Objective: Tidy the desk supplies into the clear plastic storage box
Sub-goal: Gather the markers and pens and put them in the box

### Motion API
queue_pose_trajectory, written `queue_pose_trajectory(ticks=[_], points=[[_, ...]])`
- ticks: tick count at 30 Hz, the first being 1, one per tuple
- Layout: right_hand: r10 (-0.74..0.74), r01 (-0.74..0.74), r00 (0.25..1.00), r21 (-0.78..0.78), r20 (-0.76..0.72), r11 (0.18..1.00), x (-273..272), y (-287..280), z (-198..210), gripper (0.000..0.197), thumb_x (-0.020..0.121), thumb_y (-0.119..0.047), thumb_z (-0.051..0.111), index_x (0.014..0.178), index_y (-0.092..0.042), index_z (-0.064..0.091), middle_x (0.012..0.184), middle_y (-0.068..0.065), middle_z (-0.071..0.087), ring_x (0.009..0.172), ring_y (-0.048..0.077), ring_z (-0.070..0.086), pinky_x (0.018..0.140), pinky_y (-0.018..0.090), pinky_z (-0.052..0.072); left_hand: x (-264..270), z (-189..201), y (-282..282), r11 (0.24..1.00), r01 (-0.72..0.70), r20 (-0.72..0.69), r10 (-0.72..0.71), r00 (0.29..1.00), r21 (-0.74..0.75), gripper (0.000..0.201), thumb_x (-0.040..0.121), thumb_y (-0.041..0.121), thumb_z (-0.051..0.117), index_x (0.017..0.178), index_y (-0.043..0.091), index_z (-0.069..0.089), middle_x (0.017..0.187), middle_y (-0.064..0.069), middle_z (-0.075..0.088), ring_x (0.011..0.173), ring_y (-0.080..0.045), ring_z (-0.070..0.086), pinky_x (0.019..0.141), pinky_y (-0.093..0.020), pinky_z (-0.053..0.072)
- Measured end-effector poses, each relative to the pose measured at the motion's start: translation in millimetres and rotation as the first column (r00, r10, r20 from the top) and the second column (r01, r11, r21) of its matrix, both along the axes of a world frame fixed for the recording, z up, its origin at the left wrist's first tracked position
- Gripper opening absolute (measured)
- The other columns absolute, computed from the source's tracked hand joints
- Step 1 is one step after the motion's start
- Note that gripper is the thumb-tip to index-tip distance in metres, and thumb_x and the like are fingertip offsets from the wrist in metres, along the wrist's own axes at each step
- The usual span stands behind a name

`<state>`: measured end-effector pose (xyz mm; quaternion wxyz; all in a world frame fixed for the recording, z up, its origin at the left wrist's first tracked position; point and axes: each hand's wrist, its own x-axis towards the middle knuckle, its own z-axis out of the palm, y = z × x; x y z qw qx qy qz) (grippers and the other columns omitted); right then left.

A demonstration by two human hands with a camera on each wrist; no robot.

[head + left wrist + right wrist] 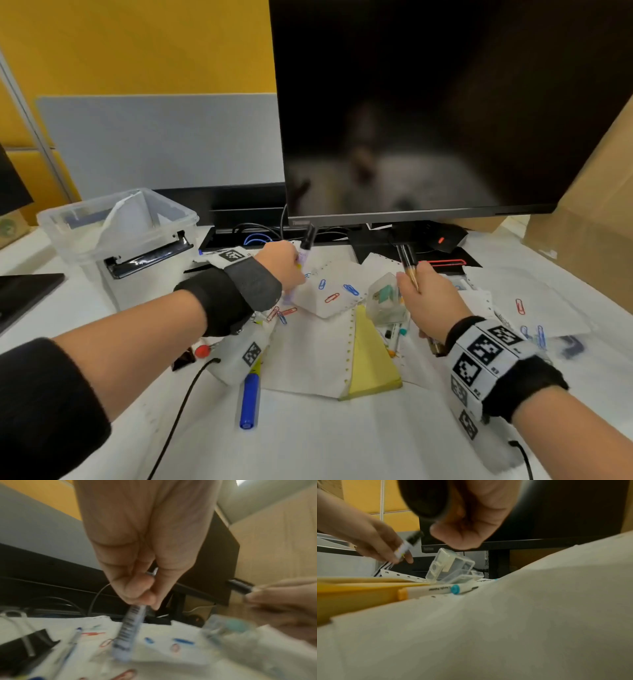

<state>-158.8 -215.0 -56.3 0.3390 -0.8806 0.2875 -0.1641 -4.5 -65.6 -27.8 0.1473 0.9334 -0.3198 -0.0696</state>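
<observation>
My left hand (284,265) grips a pale purple marker with a black cap (306,245), seen blurred with a barcode in the left wrist view (128,630). My right hand (428,294) holds a gold pen with a black cap (407,263), slanting up toward the monitor. The clear plastic storage box (116,226) stands at the back left with white paper inside. A small clear case (387,301) lies open between my hands, its lid raised in the right wrist view (450,566). Coloured paper clips (331,297) are scattered on white sheets.
A big dark monitor (445,102) stands close behind the hands. A yellow notepad (370,363), a blue marker (249,401) and a teal-capped marker (455,589) lie in front. A cardboard box (589,219) is at the right, cables run behind.
</observation>
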Motion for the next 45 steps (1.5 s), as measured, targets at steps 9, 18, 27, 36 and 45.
queue_pose_trajectory(ticks=[9, 18, 27, 36, 45], points=[[0.246, -0.319, 0.907, 0.178, 0.341, 0.931, -1.0, 23.5, 5.3, 0.045, 0.073, -0.052, 0.064, 0.071, -0.012, 0.043, 0.058, -0.001, 0.043, 0.051, 0.015, 0.043, 0.045, 0.028, 0.037, -90.6, 15.7, 4.6, 0.926, 0.250, -0.320, -0.337, 0.885, -0.284, 0.035, 0.088, 0.033, 0.059, 0.054, 0.022, 0.061, 0.049, 0.001, 0.056, 0.032, -0.002, 0.044, 0.038, -0.004, 0.036], [0.191, -0.223, 0.952, 0.116, 0.240, 0.968, 4.9, 28.5, -1.3, 0.024, 0.094, -0.025, 0.043, 0.071, -0.017, 0.045, 0.059, 0.005, 0.055, 0.054, 0.020, 0.054, 0.061, 0.033, 0.049, -73.3, -6.6, 51.7, 0.916, 0.366, 0.008, -0.372, 0.928, 0.162, 0.041, 0.082, -0.004, 0.047, 0.113, 0.018, 0.064, 0.121, -0.003, 0.058, 0.113, -0.020, 0.052, 0.096, -0.032, 0.044], [0.278, -0.302, 0.929, 0.069, 0.245, 0.951, 5.8, 41.6, 0.5, 0.025, 0.090, -0.031, 0.055, 0.074, -0.012, 0.052, 0.053, -0.002, 0.053, 0.039, 0.004, 0.048, 0.043, 0.012, 0.044, -48.5, -30.5, 95.3, 0.838, 0.401, -0.014, -0.427, 0.904, 0.370, 0.029, 0.080, 0.002, 0.050, 0.100, 0.019, 0.063, 0.111, 0.000, 0.055, 0.108, -0.020, 0.052, 0.094, -0.036, 0.047], [0.341, -0.372, 0.916, 0.130, 0.214, 0.919, 8.3, 55.2, 3.1, 0.025, 0.073, -0.025, 0.076, 0.074, -0.011, 0.055, 0.037, -0.016, 0.054, 0.031, 0.004, 0.040, 0.040, 0.013, 0.042, -49.3, -31.1, 87.9, 0.844, 0.425, 0.010, -0.453, 0.891, 0.327, 0.036, 0.079, 0.018, 0.057, 0.114, 0.027, 0.056, 0.114, 0.006, 0.059, 0.104, -0.016, 0.055, 0.084, -0.030, 0.048], [0.291, -0.348, 0.896, 0.125, 0.336, 0.929, 4.1, 55.6, 9.8, 0.038, 0.063, -0.043, 0.074, 0.076, -0.015, 0.052, 0.044, -0.009, 0.049, 0.036, 0.009, 0.042, 0.044, 0.024, 0.044, -48.2, -17.3, 72.4, 0.961, 0.262, 0.237, -0.236, 0.943, -0.089, 0.026, 0.087, 0.028, 0.056, 0.110, 0.018, 0.062, 0.108, -0.002, 0.064, 0.085, -0.014, 0.056, 0.078, -0.028, 0.051]])
